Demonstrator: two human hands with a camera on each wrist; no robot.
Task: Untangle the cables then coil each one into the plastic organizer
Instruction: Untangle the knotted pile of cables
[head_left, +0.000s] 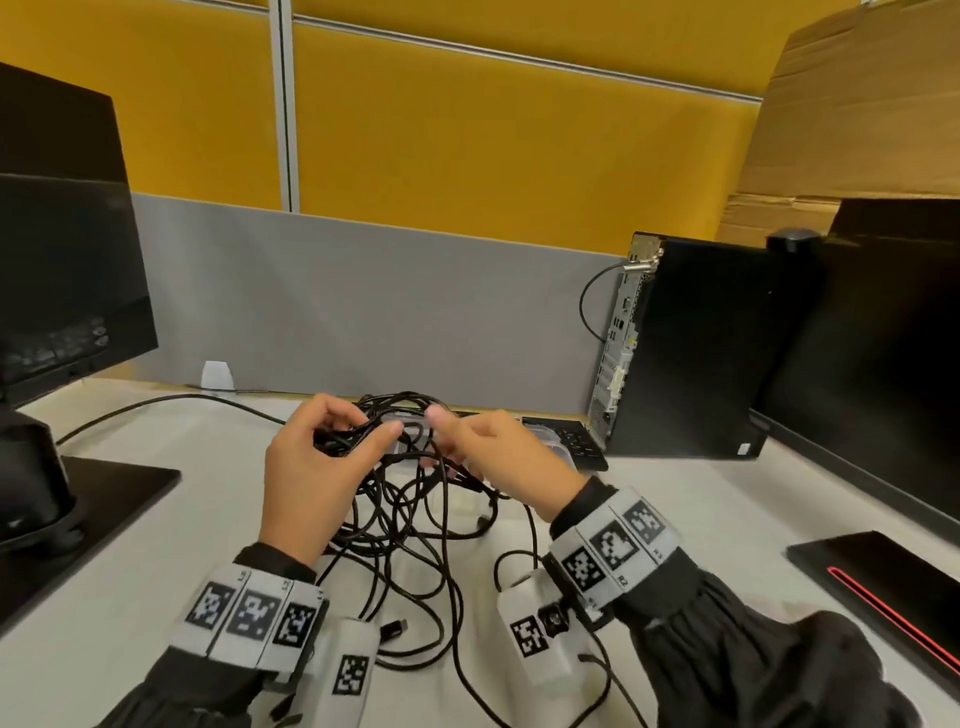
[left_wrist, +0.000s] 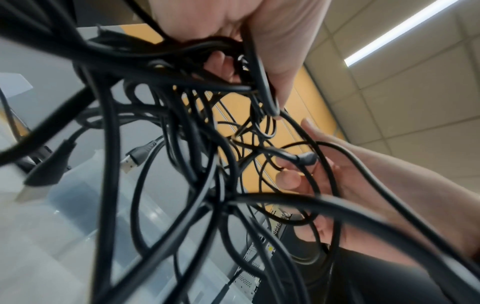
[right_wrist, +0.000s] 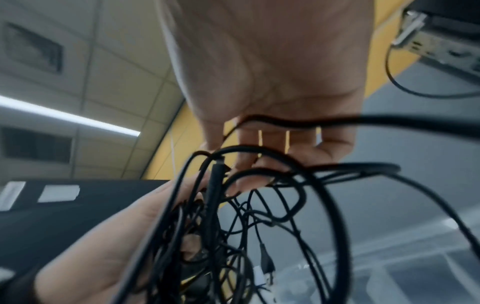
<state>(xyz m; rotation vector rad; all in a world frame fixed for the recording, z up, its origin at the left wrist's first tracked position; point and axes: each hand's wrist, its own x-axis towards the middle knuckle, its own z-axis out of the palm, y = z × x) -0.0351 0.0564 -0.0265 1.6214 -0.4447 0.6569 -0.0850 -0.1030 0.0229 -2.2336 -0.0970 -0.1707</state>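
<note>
A tangle of black cables hangs between both hands above the white desk, with its lower loops trailing on the desk. My left hand grips a bunch of strands at the top of the tangle; the left wrist view shows that hand with fingers and thumb closed round them. My right hand pinches strands just to the right, thumb up. The right wrist view shows its fingertips curled into the loops. A USB plug dangles free. The clear plastic organizer lies behind the hands, mostly hidden.
A black monitor and its stand base fill the left. A PC tower and a second monitor stand on the right. A keyboard lies behind the organizer, and a black base with a red line at the near right.
</note>
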